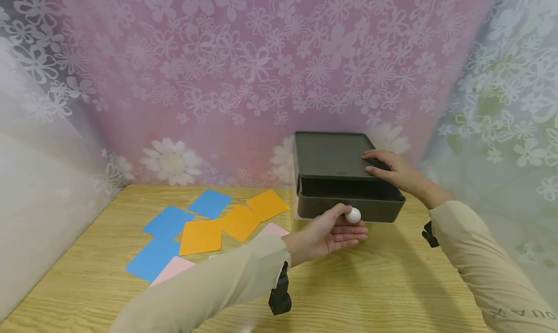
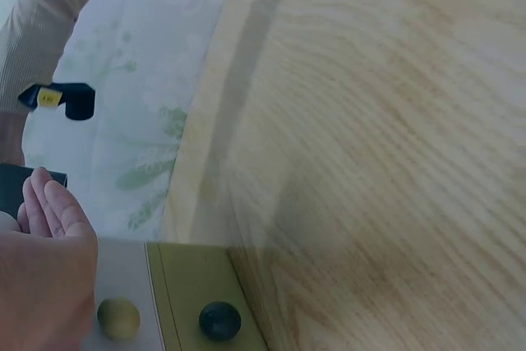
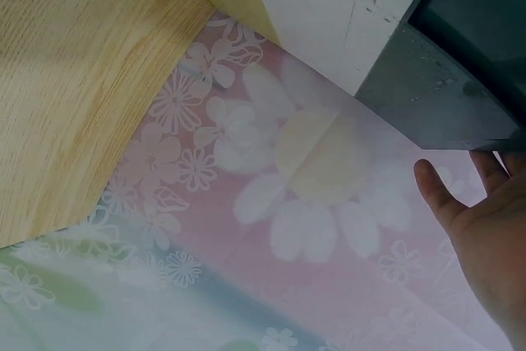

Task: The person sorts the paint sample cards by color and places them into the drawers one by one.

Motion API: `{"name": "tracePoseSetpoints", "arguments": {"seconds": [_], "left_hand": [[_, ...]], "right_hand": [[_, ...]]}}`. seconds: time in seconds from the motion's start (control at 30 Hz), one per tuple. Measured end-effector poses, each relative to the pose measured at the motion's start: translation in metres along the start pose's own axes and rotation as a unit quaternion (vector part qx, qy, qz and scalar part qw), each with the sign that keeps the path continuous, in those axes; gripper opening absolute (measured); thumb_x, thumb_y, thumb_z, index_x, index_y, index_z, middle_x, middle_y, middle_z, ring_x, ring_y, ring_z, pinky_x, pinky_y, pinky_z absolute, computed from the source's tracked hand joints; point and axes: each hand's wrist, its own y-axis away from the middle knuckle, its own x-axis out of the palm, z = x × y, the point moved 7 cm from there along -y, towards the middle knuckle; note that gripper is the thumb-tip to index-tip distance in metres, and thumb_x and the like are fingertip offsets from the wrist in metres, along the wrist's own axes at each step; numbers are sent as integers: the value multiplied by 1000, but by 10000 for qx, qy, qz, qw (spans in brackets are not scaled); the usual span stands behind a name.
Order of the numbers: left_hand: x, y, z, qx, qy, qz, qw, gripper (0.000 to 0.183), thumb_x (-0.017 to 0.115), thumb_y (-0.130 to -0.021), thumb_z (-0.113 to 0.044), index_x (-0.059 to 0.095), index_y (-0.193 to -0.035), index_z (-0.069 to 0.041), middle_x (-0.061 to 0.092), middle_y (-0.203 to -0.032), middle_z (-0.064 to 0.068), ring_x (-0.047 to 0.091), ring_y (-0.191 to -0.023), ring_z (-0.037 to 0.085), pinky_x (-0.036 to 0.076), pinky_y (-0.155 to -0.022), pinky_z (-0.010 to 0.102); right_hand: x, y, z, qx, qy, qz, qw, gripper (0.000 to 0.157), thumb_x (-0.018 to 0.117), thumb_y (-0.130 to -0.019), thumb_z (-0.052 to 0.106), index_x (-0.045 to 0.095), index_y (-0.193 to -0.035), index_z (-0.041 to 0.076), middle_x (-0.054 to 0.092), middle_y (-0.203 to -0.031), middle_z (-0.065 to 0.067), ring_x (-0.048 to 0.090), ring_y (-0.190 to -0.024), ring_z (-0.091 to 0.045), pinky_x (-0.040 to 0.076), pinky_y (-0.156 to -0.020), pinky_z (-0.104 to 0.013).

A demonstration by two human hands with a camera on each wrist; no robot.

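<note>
A black drawer box (image 1: 331,154) tops a stack, its drawer (image 1: 348,208) standing partly out with a dark hollow behind its front. My left hand (image 1: 333,234) is palm up at that front, thumb and fingers about the round white knob (image 1: 353,215). In the left wrist view, the left hand (image 2: 49,273) hides most of this knob. My right hand (image 1: 394,173) rests on the right edge of the box's lid with its fingers extended. The right wrist view has the right hand (image 3: 493,236) beside the box's dark side (image 3: 431,92).
Below the black box come a white drawer with a yellow knob (image 2: 119,318) and a yellow drawer with a dark knob (image 2: 220,321). Blue cards (image 1: 161,258), orange cards (image 1: 200,236) and pink cards (image 1: 174,267) lie left on the wooden table (image 1: 383,284). A flowered cloth (image 1: 261,81) hangs behind.
</note>
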Motion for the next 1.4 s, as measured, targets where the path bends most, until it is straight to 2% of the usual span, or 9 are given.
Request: {"name": "tracePoseSetpoints", "arguments": {"seconds": [0.3,0.43,0.67,0.87,1.03,1.1,1.2,1.3,1.4], "left_hand": [[9,16,7,-140,-94,210,9996,50,52,-88,-38,61,-114,3,62,-114,20,60,-107,27,49,-91,31],[11,19,10,-214,-114,306,9992,51,51,-89,-39,60,-116,3,62,-114,21,61,-106,28,49,-90,32],[10,21,11,-196,-246,427,9986,50,50,-90,-41,62,-112,2,63,-113,21,62,-104,27,51,-87,30],[2,26,14,-302,-274,577,9975,51,50,-90,-43,61,-111,1,62,-115,21,61,-106,28,49,-91,32],[-23,39,20,-538,-377,583,9961,52,52,-90,-42,59,-115,3,62,-115,19,62,-105,26,45,-96,34],[-40,44,19,-500,-575,467,9960,50,52,-90,-39,58,-116,3,63,-113,17,63,-103,25,45,-96,34],[-69,51,12,-262,-1104,139,9934,43,52,-91,-33,58,-114,4,65,-110,16,64,-99,24,47,-93,35],[-97,58,1,21,-1797,-281,9833,38,52,-92,-27,58,-114,3,63,-111,16,63,-101,26,47,-93,37],[-125,64,-10,251,-2498,-768,9649,36,52,-91,-23,57,-116,3,62,-114,17,60,-105,28,46,-94,39]], "right_hand": [[0,0,-4,133,-43,-65,9999,45,53,-92,24,46,-130,1,39,-138,-20,30,-130,-38,25,-102,-58],[0,0,-5,141,-70,-31,9999,45,53,-93,24,45,-130,1,38,-139,-20,30,-130,-39,24,-102,-59],[2,0,-5,181,-124,15,9998,45,52,-93,24,45,-131,2,37,-140,-20,29,-131,-38,26,-101,-58],[1,1,-4,175,-141,3,9997,44,52,-93,24,44,-131,2,37,-140,-20,30,-130,-38,26,-100,-58],[1,1,-3,131,-54,-19,9999,44,52,-93,24,45,-131,1,38,-139,-20,30,-130,-39,26,-100,-58],[1,1,-3,122,-39,-17,9999,45,52,-93,24,45,-131,1,37,-139,-21,29,-130,-39,25,-101,-58],[0,0,-2,120,-17,-13,9999,45,52,-93,23,45,-131,1,37,-139,-21,29,-130,-40,24,-101,-59],[0,0,-4,126,-12,-31,9999,45,53,-93,23,45,-131,1,37,-139,-21,29,-130,-39,24,-101,-58],[0,-1,-4,75,2,-46,10000,44,52,-93,23,45,-130,1,38,-139,-21,29,-130,-40,25,-101,-58]]}}
